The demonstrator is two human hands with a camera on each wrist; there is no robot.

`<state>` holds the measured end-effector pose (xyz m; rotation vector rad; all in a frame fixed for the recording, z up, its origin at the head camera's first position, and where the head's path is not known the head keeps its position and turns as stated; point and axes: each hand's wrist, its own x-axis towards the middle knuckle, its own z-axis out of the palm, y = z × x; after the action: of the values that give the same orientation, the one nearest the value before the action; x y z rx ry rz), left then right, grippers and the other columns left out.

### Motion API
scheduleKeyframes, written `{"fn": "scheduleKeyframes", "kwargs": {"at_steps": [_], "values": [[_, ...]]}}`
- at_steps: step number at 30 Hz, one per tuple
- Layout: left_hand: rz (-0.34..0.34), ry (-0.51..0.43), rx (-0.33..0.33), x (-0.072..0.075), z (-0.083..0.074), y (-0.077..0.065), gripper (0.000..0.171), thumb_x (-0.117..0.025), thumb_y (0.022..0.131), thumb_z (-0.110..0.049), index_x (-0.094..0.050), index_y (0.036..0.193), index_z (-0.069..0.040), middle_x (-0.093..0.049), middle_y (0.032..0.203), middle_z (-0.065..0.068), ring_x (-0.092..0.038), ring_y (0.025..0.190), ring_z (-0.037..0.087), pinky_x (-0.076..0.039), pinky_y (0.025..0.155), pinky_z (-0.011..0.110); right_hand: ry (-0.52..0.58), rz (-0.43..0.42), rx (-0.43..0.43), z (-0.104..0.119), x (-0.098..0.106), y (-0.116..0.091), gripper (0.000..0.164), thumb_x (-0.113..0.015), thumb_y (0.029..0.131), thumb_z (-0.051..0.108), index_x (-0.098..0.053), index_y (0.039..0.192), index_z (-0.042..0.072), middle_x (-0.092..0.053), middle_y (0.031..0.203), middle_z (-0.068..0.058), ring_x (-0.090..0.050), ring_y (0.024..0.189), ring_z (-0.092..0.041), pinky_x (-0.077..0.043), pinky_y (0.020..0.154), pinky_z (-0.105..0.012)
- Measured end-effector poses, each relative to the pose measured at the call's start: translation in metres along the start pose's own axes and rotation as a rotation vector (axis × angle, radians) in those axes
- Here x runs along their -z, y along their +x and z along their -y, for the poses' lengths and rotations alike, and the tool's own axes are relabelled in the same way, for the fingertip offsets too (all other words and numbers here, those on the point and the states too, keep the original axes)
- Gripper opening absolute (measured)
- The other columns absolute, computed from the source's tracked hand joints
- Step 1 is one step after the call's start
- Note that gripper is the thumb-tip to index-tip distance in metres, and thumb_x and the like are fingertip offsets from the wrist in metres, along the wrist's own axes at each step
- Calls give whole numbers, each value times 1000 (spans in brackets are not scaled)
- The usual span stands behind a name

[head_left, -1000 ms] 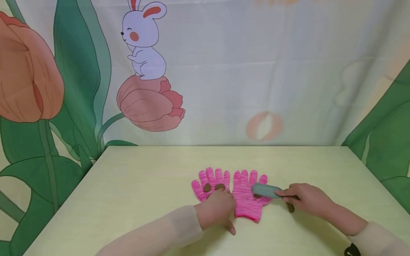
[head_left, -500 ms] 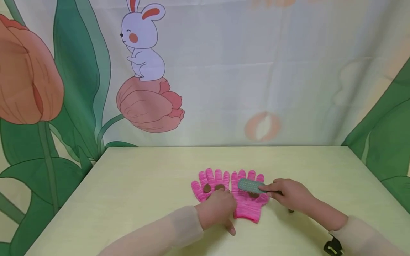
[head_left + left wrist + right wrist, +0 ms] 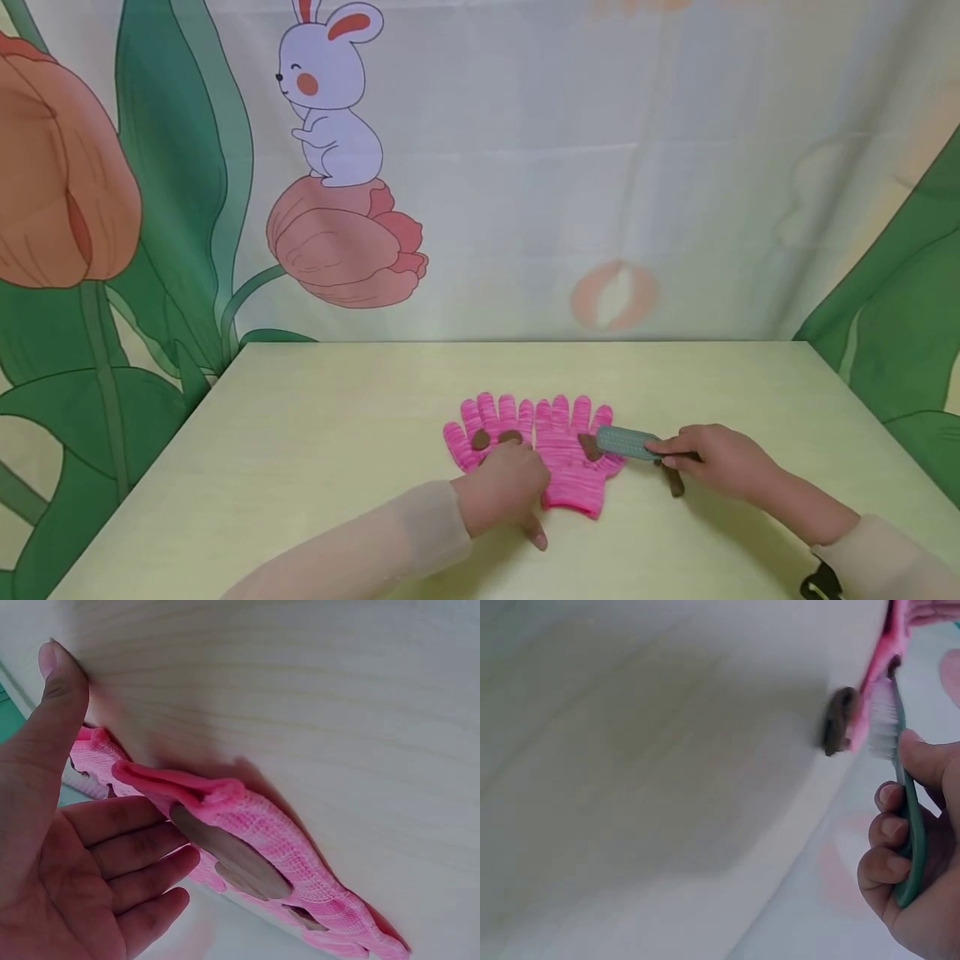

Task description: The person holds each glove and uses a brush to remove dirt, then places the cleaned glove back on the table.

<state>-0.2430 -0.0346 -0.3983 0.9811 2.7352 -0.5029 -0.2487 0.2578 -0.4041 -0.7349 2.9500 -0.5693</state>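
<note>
Since I'm running this from far off, I'm going by the feeds: biggest thing is the printed curtain (image 3: 510, 167) across the top half of my head view, with a rabbit (image 3: 337, 125) at upper left. Below it, the pale bench (image 3: 360, 408) fills most of the lower half. Then come two pink knit gloves, side by side just right of lower center, fingers toward the top: the left-hand glove (image 3: 491, 423) and the right-hand glove (image 3: 570, 467).

As for the hands, the left hand (image 3: 506, 490) lies over the lower part of the first glove, fingers extended, thumb sticking out. The right hand (image 3: 723, 462), lower right, is wrapped round a green brush (image 3: 628, 442), its head over the second glove's right edge. Can't tell if the bristles touch.

Smallest stuff: brown patches (image 3: 481, 439), two showing on the first glove, one on the second, plus a brown piece (image 3: 673, 481) just below the brush.
</note>
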Motion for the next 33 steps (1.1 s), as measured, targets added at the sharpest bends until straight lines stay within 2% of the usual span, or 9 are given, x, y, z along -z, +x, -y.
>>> {"fn": "scheduleKeyframes", "kwargs": {"at_steps": [4,6,10,13,16,21,25,28,33], "values": [[0,-22,-9,-1,1,-1,52,-76,70,-74,-73,85,-24,-76,101,-8,-68,108,13,-48,113,29,-45,-72,39,9,8,7,30,-71,94,14,-76,124,14,-44,67,10,-30,58,0,-28,53,-17],[-3,-34,-9,-2,0,-1,52,-77,70,-73,-73,86,-24,-77,106,-7,-67,116,14,-46,116,29,-25,-90,53,18,9,13,30,-70,95,14,-76,124,15,-47,68,10,-32,58,1,-29,54,-18],[-5,-25,-9,-3,-2,0,53,-76,71,-73,-74,89,-24,-76,116,-6,-64,128,17,-44,119,31,27,-69,86,34,2,26,30,-70,95,13,-76,124,15,-51,70,11,-35,59,2,-31,55,-18],[-6,-25,-9,-3,-3,0,54,-76,71,-73,-75,92,-23,-75,124,-5,-62,133,18,-43,120,31,54,-37,107,38,-9,32,29,-70,94,11,-76,123,14,-54,71,10,-33,60,2,-32,55,-17],[-9,-20,-8,-3,-4,0,55,-76,71,-74,-76,93,-23,-75,123,-5,-63,130,18,-43,119,31,78,-6,103,31,-18,31,30,-70,94,10,-75,124,12,-61,76,9,-33,62,2,-32,56,-17],[-10,17,1,-2,-5,0,54,-75,70,-76,-75,89,-25,-76,109,-8,-67,115,14,-46,115,29,166,26,73,14,-23,22,32,-69,96,13,-72,128,9,-63,79,6,-33,59,1,-33,56,-18],[3,26,16,-1,-4,-1,54,-75,70,-76,-75,89,-25,-76,107,-8,-66,112,13,-47,113,28,223,44,46,3,-22,13,34,-67,97,11,-70,131,6,-55,75,7,-35,54,2,-36,54,-18],[7,29,20,0,-3,-1,55,-75,70,-76,-75,89,-25,-76,106,-8,-65,108,13,-48,111,28,199,40,46,-2,-20,8,34,-67,96,11,-70,130,6,-51,72,9,-36,55,2,-37,53,-18],[10,24,16,0,0,-2,55,-75,71,-75,-75,89,-24,-76,106,-7,-66,108,13,-48,111,28,131,44,42,-10,-10,1,34,-68,95,10,-72,129,8,-62,77,10,-35,59,3,-34,54,-17]]}}
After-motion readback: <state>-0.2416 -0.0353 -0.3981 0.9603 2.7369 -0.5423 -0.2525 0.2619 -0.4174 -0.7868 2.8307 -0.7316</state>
